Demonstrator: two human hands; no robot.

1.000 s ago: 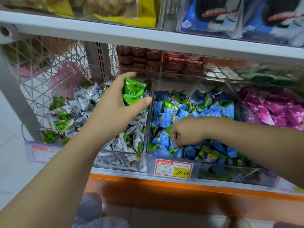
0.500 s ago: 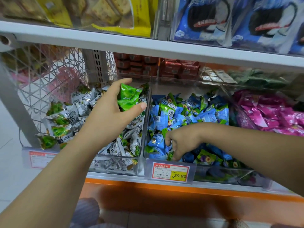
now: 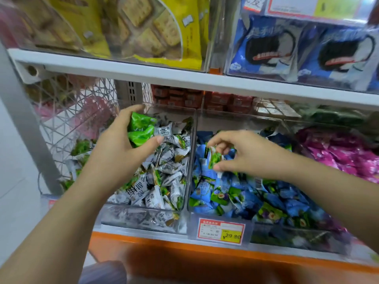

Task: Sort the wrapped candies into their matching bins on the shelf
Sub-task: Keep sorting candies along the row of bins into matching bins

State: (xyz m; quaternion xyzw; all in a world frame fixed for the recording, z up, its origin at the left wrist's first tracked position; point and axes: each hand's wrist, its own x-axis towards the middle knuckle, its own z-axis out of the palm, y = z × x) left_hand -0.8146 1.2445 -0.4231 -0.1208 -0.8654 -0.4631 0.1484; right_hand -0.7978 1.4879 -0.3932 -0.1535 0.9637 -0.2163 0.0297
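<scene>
Now | left hand [image 3: 121,148] fingers grip two green candies [image 3: 141,130] | right hand [image 3: 244,153] fingers pinch one green candy [image 3: 214,159]

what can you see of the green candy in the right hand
The green candy is a small pillow pack in glossy bright-green film with a crimped end, standing roughly upright. The right hand pinches it between thumb and fingertips, over the blue candies in the middle clear bin.
</scene>
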